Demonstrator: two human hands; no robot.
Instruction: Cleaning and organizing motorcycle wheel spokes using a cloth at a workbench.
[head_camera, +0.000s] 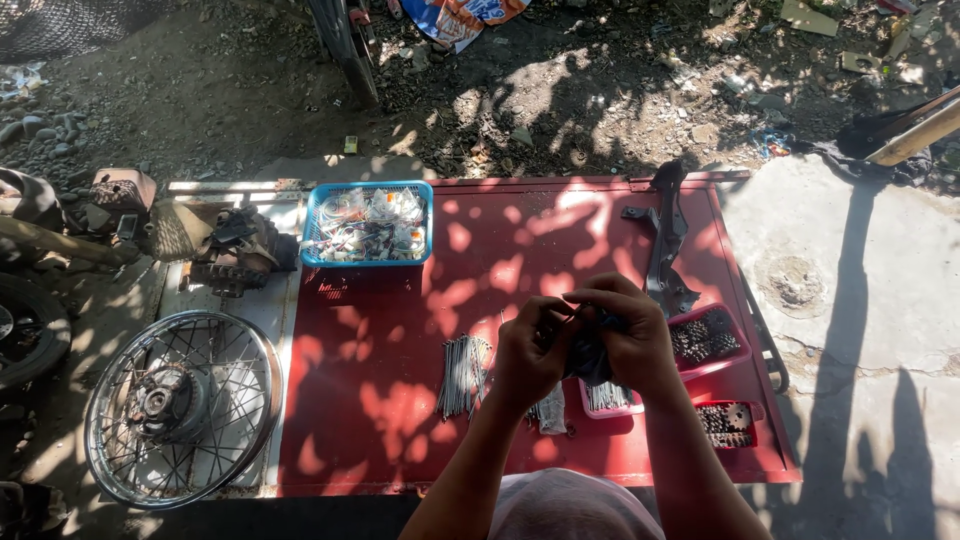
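Observation:
Over a red metal panel (390, 350) lying on the ground, my left hand (530, 350) and my right hand (625, 335) are raised close together. Both pinch a small dark piece (588, 358), maybe a cloth or bag, between them; shade hides what it is. Just below the hands sits a small pink tray (608, 400) holding thin metal spokes. A loose bundle of spokes (463, 375) lies on the panel left of my left hand.
A blue basket (368, 224) of small packets stands at the panel's back. Two red trays (708, 340) (728, 424) with dark metal parts sit at the right, a black bracket (665, 240) behind them. A spoked wheel (180, 405) and an engine part (235, 250) lie left.

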